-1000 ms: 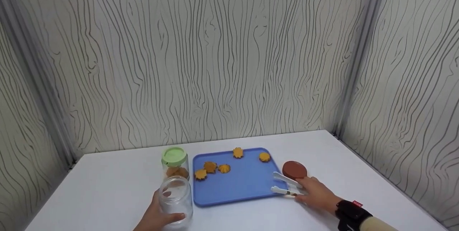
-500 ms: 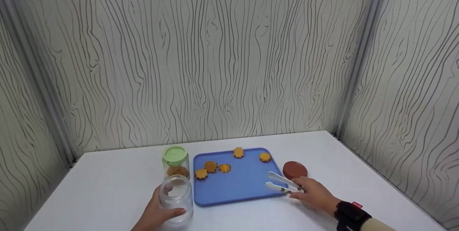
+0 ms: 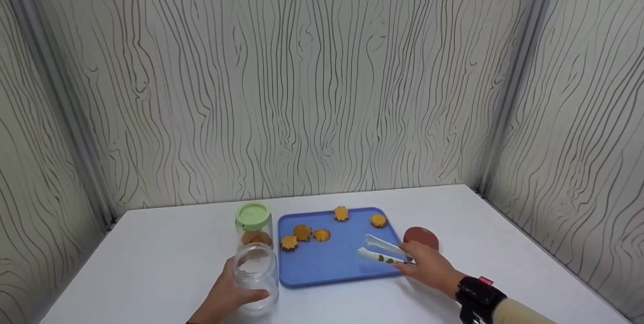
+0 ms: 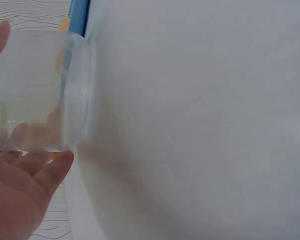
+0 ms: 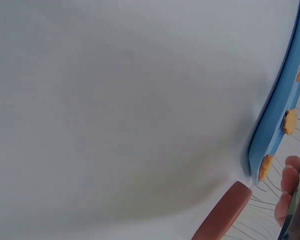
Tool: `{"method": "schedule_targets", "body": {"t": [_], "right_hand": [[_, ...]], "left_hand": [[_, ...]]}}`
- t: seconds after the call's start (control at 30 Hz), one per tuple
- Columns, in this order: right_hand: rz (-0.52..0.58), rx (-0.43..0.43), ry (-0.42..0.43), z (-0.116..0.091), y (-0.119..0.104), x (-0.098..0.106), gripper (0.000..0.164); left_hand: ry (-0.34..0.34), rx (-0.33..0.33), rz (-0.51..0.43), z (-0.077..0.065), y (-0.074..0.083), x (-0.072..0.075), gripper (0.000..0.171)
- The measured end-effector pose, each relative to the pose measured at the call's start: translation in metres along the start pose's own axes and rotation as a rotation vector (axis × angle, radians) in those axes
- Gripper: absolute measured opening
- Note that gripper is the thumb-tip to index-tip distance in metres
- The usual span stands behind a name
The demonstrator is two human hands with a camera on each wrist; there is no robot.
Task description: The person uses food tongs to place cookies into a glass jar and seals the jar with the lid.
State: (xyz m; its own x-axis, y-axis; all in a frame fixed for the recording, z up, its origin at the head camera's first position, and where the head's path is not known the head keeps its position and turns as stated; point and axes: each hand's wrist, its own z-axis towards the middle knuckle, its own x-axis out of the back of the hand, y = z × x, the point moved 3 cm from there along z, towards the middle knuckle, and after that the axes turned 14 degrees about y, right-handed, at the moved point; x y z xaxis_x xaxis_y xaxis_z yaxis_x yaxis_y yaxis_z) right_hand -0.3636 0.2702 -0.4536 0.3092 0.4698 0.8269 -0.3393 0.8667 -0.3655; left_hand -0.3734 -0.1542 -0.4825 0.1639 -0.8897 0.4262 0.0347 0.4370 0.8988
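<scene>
In the head view my left hand (image 3: 227, 291) grips a clear, lidless jar (image 3: 257, 284) from its left side, thumb across the front. The left wrist view shows the same jar (image 4: 35, 90) with fingers curled under its wall. My right hand (image 3: 426, 266) holds white tongs (image 3: 381, 255), whose spread tips hang over the right part of a blue tray (image 3: 342, 263). On that tray lie several flower-shaped cookies (image 3: 322, 235), including a pair touching at the left and a cookie (image 3: 378, 220) in the far right corner. Nothing sits between the tong tips.
Behind the held jar stands another jar with a green lid (image 3: 253, 217), with brown cookies (image 3: 256, 237) inside. A reddish-brown round lid (image 3: 421, 237) lies right of the tray, partly behind my right hand. Wood-grain patterned panels (image 3: 302, 87) enclose the white table (image 3: 151, 263) at the back and sides.
My right hand has brought the tongs leftward, from the tray's right edge to over its surface. The left hand keeps its grip on the jar. The head view has shifted slightly.
</scene>
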Motion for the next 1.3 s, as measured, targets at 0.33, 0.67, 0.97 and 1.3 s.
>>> {"method": "schedule_targets", "body": {"t": [0.33, 0.67, 0.97, 1.3], "right_hand": [[-0.066, 0.108, 0.037, 0.014, -0.023, -0.009, 0.04], [-0.029, 0.088, -0.03, 0.025, -0.041, -0.022, 0.042], [0.032, 0.039, -0.027, 0.036, -0.048, -0.038, 0.023], [0.047, -0.061, -0.042, 0.044, -0.055, -0.054, 0.017]], "left_hand": [[-0.002, -0.027, 0.007, 0.0, 0.0, -0.001, 0.115], [-0.01, 0.0, -0.005, -0.001, 0.001, -0.003, 0.112], [-0.004, -0.012, 0.02, -0.002, 0.001, -0.001, 0.112], [-0.014, 0.005, -0.014, -0.001, -0.001, -0.002, 0.113]]}}
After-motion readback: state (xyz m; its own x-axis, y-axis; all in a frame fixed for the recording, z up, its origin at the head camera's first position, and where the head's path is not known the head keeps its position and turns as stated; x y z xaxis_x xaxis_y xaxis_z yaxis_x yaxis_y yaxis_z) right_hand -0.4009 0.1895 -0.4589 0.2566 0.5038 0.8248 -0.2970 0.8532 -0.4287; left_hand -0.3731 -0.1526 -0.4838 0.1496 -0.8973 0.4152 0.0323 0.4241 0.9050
